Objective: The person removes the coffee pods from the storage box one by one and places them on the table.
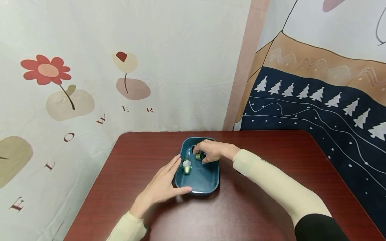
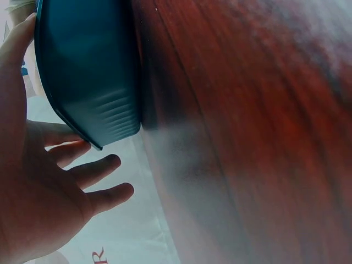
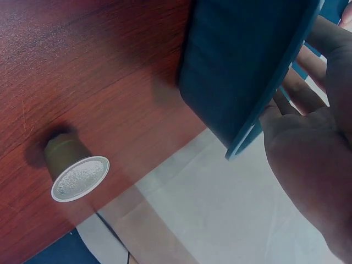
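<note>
A dark blue-green tray (image 1: 200, 182) sits on the table. My left hand (image 1: 161, 184) rests at its near left corner, fingers extended along the left rim and thumb on the front rim. In the left wrist view the fingers (image 2: 99, 171) are spread beside the tray wall (image 2: 93, 71). My right hand (image 1: 211, 150) reaches over the right rim, its curled fingers and thumb about a green coffee capsule (image 1: 198, 156); the grip is partly hidden. Another green capsule (image 1: 187, 169) with a pale lid lies at the tray's left side.
In the right wrist view a green coffee capsule (image 3: 69, 157) with a silvery lid lies on the table outside the tray. The reddish-brown wooden table (image 1: 120, 167) ends at a printed cloth (image 1: 187, 67) behind and a dark blue patterned cloth (image 1: 331, 134) to the right.
</note>
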`<state>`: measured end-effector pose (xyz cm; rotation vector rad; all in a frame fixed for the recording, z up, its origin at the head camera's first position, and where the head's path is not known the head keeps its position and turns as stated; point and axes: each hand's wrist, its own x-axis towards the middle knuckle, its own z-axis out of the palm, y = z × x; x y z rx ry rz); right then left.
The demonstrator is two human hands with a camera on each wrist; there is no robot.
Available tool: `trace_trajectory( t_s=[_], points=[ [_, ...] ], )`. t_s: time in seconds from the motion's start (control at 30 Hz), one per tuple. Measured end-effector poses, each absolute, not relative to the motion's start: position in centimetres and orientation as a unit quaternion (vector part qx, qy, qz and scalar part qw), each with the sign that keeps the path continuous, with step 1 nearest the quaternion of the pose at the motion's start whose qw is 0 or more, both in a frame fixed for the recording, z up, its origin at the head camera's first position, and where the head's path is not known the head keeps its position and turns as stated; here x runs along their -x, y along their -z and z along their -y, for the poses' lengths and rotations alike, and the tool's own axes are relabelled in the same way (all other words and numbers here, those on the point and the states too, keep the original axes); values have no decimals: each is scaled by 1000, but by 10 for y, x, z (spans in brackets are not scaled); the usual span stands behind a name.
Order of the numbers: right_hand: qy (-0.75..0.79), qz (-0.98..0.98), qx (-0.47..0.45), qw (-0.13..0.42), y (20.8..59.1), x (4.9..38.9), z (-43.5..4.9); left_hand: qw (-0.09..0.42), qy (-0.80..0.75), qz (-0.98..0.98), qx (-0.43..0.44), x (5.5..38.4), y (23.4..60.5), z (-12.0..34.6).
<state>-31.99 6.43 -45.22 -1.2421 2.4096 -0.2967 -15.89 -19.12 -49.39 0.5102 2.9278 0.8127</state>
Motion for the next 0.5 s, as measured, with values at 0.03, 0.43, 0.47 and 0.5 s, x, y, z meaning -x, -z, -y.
trace_trajectory(
  t_s=[0.03,0.43,0.47,0.5],
  points=[
    [106,-862,450,205,452,320,-64,30,-264,-950,-165,159,494,191],
    [104,-856,464,203,457,318,-62,21,-265,-949,-171,157,494,191],
    [103,-855,466,202,457,317,-62,23,-266,-949,-170,157,493,191],
    [103,-855,467,200,457,317,-61,25,-266,-949,-169,157,493,191]
  ],
)
